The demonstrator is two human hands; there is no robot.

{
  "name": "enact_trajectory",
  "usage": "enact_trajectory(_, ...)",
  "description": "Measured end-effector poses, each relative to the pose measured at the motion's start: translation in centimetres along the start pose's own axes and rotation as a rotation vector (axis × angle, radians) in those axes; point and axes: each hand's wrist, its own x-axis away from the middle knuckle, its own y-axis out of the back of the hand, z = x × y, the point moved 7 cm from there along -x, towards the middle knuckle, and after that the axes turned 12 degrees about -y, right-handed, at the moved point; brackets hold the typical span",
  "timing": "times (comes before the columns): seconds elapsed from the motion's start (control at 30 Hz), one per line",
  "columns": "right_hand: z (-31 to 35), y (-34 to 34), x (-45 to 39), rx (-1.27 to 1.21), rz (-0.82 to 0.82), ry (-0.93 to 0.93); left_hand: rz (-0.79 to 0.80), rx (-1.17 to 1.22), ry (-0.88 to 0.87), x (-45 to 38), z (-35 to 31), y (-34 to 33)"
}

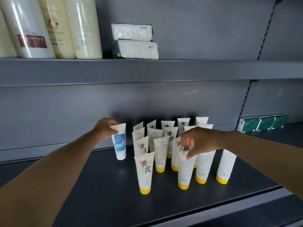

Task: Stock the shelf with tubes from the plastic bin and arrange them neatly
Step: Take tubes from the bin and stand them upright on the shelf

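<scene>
Two hands pinch tube tops: left hand blue-labelled tube, right hand seemingly yellow-capped tube.

Both hands on upright tubes, dark shelf.

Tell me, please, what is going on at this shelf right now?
A person is stocking the lower shelf with tubes. The left hand holds a blue-labelled tube by its top, standing it on its white cap left of the group. The right hand pinches the top of a yellow-capped tube in the front row. The other yellow-capped tubes stand cap down in rough rows, some showing the front label, some the back. The plastic bin is not in view.
</scene>
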Motion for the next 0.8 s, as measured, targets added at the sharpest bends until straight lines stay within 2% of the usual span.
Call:
enact_trajectory(0.4, 0.0, 0.1, 0.5, 0.000, 0.000, -0.030, 0.039, -0.068, -0.017, -1.1, 1.9, -1.8)
enact_trajectory(0.8, 0.5, -0.2, 0.8, 0.038, -0.004, -0.053, -0.009, -0.092, -0.002, -1.3, 2.2, -2.1)
